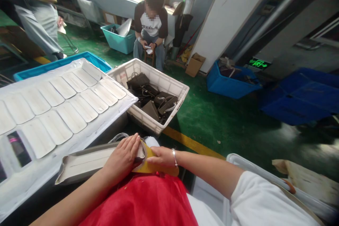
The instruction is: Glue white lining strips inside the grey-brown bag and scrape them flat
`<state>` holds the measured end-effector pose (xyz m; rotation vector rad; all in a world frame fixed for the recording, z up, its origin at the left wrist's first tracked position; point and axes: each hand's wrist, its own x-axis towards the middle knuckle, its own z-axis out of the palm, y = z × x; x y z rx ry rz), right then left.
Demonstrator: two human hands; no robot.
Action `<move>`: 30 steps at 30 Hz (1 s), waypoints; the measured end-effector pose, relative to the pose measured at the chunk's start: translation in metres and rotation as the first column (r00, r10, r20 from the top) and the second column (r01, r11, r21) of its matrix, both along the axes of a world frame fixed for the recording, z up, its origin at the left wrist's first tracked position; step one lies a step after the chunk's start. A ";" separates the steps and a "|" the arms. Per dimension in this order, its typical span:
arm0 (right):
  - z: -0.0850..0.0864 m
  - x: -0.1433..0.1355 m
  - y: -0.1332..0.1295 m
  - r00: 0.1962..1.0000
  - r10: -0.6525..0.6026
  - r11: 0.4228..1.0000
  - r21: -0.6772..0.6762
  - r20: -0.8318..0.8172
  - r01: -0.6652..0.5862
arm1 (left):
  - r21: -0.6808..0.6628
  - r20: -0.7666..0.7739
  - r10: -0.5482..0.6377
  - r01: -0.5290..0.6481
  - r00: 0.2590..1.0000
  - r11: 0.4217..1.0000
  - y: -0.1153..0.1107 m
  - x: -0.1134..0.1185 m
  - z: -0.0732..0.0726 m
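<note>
A long dark-edged piece (87,163) with a pale inner face lies across my lap, its far end toward the table. My left hand (125,153) rests on its near end, fingers together and pressed down on it. Beside it, my right hand (162,157) grips a yellow sheet-like piece (144,166), thumb on top, against the end of the dark-edged piece. The fingers under the yellow piece are hidden. Rows of pale rounded panels (75,113) lie on the white-covered table (106,122) at the left.
A white crate (148,123) of dark bags (150,109) stands ahead. A seated person (150,21) is behind it, another person (39,14) at far left. Blue bins (230,84) stand at right; a white container (227,183) is near my right arm.
</note>
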<state>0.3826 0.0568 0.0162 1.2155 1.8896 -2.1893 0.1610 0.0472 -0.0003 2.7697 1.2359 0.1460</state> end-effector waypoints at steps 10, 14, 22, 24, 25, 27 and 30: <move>-0.019 -0.010 -0.005 0.988 -0.123 0.989 0.070 -0.093 0.130 | 0.074 0.026 -0.011 0.010 1.000 0.997 -0.001 -0.006 -0.001; -0.028 -0.014 -0.012 0.947 -0.232 0.972 -0.073 -0.223 0.221 | 0.102 0.021 -0.056 0.054 0.998 0.993 0.001 -0.011 -0.004; -0.040 -0.025 -0.028 0.874 -0.423 0.906 -0.143 -0.239 0.399 | 0.111 0.035 -0.098 0.094 0.995 0.989 0.004 -0.014 -0.005; -0.042 -0.027 -0.030 0.873 -0.447 0.894 -0.126 -0.195 0.430 | 0.077 0.053 -0.108 0.104 0.993 0.992 0.005 -0.015 -0.005; -0.041 -0.027 -0.031 0.871 -0.460 0.887 -0.118 -0.170 0.446 | 0.059 0.066 -0.111 0.107 0.992 0.992 0.005 -0.016 -0.005; -0.040 -0.028 -0.032 0.867 -0.477 0.878 -0.111 -0.140 0.465 | 0.027 0.104 -0.110 0.108 0.989 0.994 0.006 -0.017 -0.004; -0.036 -0.029 -0.033 0.865 -0.478 0.878 -0.119 -0.151 0.464 | -0.012 0.159 -0.107 0.110 0.982 0.994 0.008 -0.020 0.000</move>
